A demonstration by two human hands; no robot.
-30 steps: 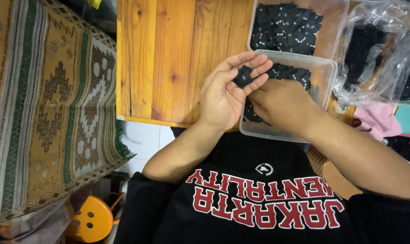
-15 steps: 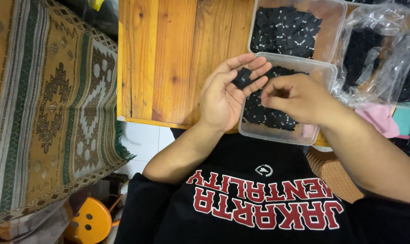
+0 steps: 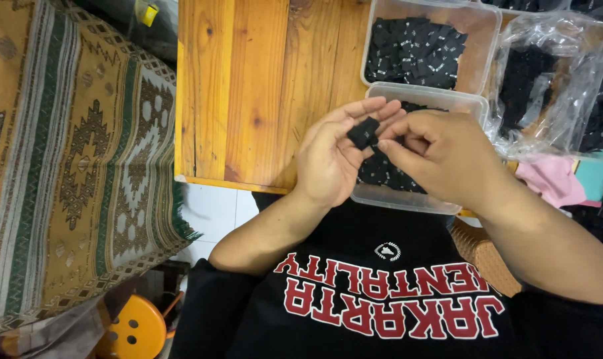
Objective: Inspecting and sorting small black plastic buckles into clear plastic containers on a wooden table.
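Note:
My left hand [image 3: 331, 156] is held palm up over the table's front edge, with a small black fabric label [image 3: 363, 132] resting on its fingers. My right hand [image 3: 437, 156] is beside it, thumb and fingers pinched on the label's right side. Both hands hover over a clear plastic tub [image 3: 451, 100] that holds several black labels. A second clear tub [image 3: 482, 50] behind it is filled with more black labels.
The wooden table [image 3: 248, 86] stretches to the left of the tubs. A crumpled clear plastic bag [image 3: 557, 86] with black pieces lies at the right, pink cloth [image 3: 550, 179] below it. A patterned woven cloth [image 3: 69, 166] hangs at the left, an orange stool [image 3: 132, 329] beneath.
My right hand has come up from the near tub and closed in on the label lying on my left fingers. The left hand has stayed nearly still.

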